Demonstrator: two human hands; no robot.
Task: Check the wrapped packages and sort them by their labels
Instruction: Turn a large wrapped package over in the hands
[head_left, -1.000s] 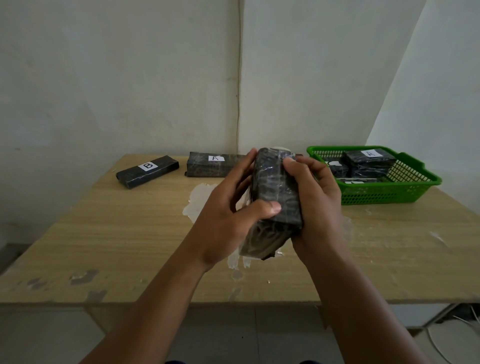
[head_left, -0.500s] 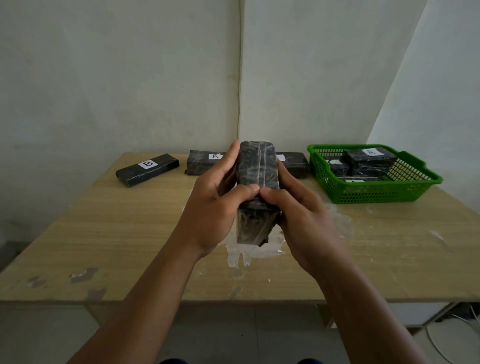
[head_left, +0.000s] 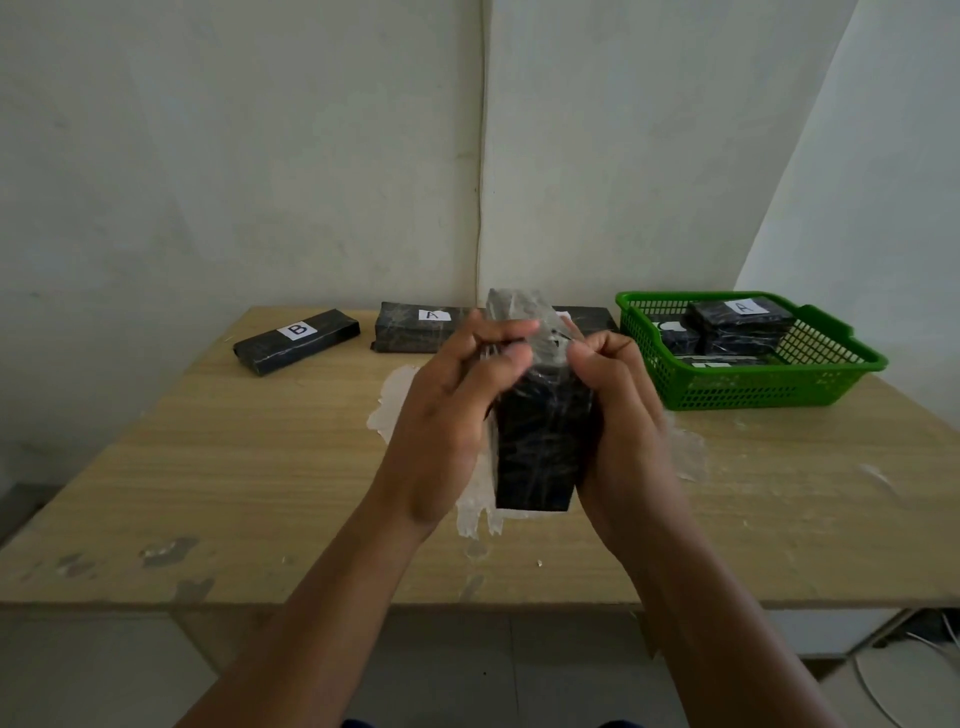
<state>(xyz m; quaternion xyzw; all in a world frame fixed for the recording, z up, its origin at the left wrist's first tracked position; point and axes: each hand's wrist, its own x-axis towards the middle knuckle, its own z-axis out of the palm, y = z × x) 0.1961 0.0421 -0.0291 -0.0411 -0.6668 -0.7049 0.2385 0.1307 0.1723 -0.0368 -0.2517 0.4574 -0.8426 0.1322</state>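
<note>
The wrapped package (head_left: 540, 441), black under clear film, is held upright above the middle of the wooden table (head_left: 249, 467), gripped from both sides. The left hand (head_left: 447, 415) curls round its left edge, thumb and fingers pinching near the top; the right hand (head_left: 618, 410) clasps the right edge, thumb tucked against the film (no label shows on the face turned this way). At about 10 o'clock from the hands lies a package marked B (head_left: 297, 347); at 11 o'clock, a package marked A (head_left: 421, 326), with another package (head_left: 587, 317) partly hidden behind the held one. At 2 o'clock stands a green basket (head_left: 753, 387) holding several packages, the top one (head_left: 740, 319) marked A.
</note>
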